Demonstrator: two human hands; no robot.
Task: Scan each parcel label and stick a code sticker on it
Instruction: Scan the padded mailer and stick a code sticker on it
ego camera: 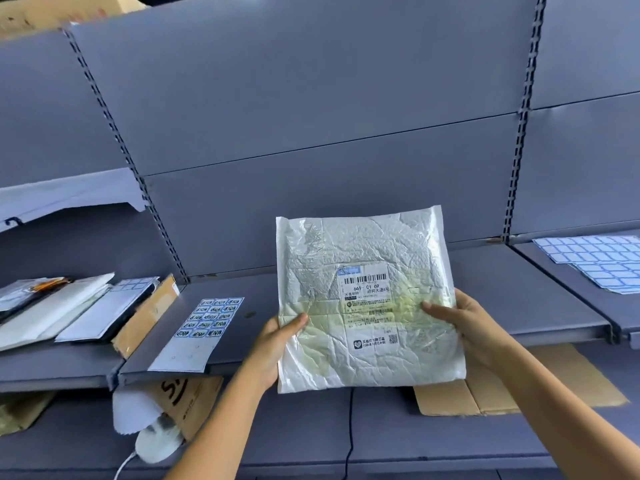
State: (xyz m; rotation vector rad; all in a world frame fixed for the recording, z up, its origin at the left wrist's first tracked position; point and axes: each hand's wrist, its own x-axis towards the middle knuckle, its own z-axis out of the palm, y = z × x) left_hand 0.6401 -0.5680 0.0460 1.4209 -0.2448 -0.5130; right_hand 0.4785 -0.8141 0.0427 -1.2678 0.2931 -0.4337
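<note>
I hold a crinkled white plastic parcel upright in front of the grey shelf, its face toward me. A white shipping label with a barcode sits at its centre. My left hand grips the parcel's lower left edge, thumb on the front. On the right edge, my right hand clamps it with the thumb lying beside the label. A sheet of printed code stickers lies flat on the shelf left of the parcel. A white scanner rests on the lower shelf at the left.
Several stacked parcels lie on the left shelf. Blank blue-bordered sticker sheets lie on the right shelf. Flattened cardboard sits on the lower shelf behind the parcel, and a brown box stands above the scanner.
</note>
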